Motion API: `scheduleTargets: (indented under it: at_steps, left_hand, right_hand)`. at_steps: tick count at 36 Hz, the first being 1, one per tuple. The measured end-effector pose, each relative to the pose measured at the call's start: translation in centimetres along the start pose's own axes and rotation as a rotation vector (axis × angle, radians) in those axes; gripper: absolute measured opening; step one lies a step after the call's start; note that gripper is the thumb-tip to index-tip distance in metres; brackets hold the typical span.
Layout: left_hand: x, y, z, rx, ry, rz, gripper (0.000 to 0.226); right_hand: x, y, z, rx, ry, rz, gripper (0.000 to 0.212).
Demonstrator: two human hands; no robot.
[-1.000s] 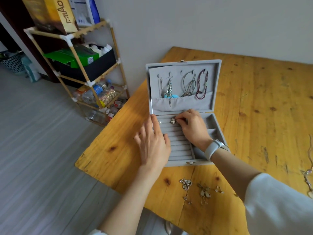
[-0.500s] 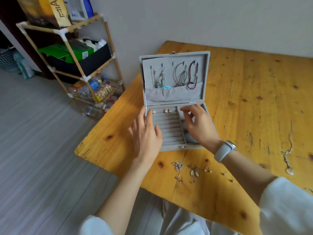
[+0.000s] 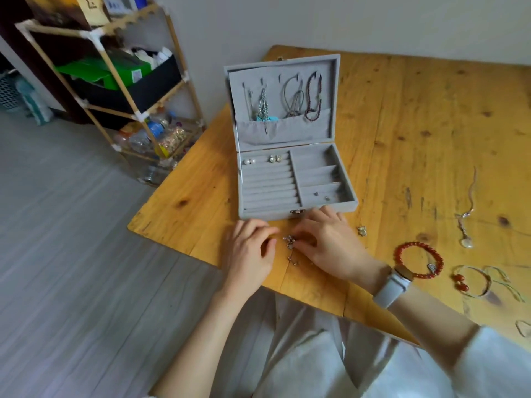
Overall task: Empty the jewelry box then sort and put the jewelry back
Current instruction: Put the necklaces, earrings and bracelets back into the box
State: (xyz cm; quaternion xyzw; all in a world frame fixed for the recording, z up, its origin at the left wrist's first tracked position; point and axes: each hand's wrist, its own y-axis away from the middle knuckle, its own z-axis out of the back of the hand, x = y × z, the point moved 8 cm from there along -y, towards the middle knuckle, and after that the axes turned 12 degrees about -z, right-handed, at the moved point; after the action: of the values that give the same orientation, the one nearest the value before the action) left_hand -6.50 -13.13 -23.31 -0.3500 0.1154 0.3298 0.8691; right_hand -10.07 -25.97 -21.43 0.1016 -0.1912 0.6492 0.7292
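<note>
Grey velvet lines the open rectangular jewelry box (image 3: 296,179) I see on the yellow pine surface (image 3: 431,139), its lid upright with necklaces (image 3: 298,100) hanging inside. Two pearl studs (image 3: 249,161) and a silver pair (image 3: 275,158) sit in the ring rolls. Just in front of the box, my left hand (image 3: 253,251) and right hand (image 3: 330,245) meet over small silver earrings (image 3: 290,242); fingers curled, the right's seemingly pinching them, the left's grip unclear. A red beaded bracelet (image 3: 419,259) lies to the right.

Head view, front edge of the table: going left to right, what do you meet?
left hand → silver earrings → right hand → small charm → red bead bracelet → cord bracelet with red beads
</note>
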Motion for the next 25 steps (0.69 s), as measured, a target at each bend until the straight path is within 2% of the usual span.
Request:
scheduleTargets:
  at_steps: [6, 10, 14, 17, 19, 22, 25]
  left_hand:
    - [-0.4, -0.3, -0.4, 0.091, -0.102, -0.022, 0.027]
    - [-0.5, -0.4, -0.7, 0.117, -0.099, -0.028, 0.027]
    - [-0.7, -0.5, -0.8, 0.128, -0.069, -0.053, 0.028]
    - [-1.1, -0.8, -1.0, 0.159, -0.039, -0.083, 0.028]
    - [-1.2, -1.0, -1.2, 0.18, -0.021, -0.115, 0.022]
    - [-1.2, -1.3, -1.4, 0.199, -0.012, -0.143, 0.017]
    - [-1.5, -1.3, -1.5, 0.214, -0.027, -0.179, 0.026]
  right_hand:
    - [-0.1, 0.4, 0.2, -0.074, 0.019, 0.042, 0.013]
    - [-1.0, 0.5, 0.7, -0.088, -0.044, -0.016, 0.007]
    - [-2.1, 0.3, 1.8, -0.048, -0.34, -0.173, 0.007]
    - [-2.9, 0.2, 1.9, -0.004, -0.506, -0.289, 0.015]
    - [-3.2, 0.4, 2.0, 0.022, -0.609, -0.322, 0.019]
    - [-3.0, 0.6, 2.5, 0.074, -0.764, -0.341, 0.014]
    - [-3.2, 0.9, 2.5, 0.135, -0.987, -0.397, 0.013]
